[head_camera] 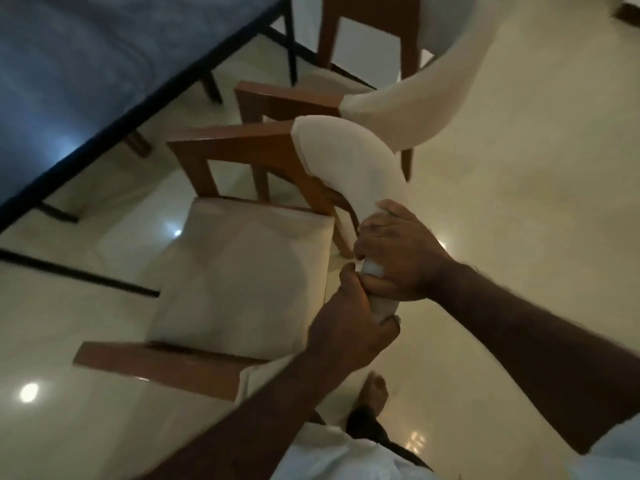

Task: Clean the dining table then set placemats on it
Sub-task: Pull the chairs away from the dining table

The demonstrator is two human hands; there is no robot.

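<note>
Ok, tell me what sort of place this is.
Most likely a dining room in a home. A long dark-topped table has cushioned wooden chairs lined up along its side, and they stand on a glossy pale tiled floor that reflects ceiling lights.

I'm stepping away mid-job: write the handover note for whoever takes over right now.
Left hand: grips the near chair by its padded backrest.
Right hand: grips the same backrest, just above the left.
The chair stands beside the dining table, its seat not under it. A second chair stands beyond.
No cloth or placemats in view.
Done: nothing I can confirm.
Left: wipe the table, then lay the placemats.
</note>
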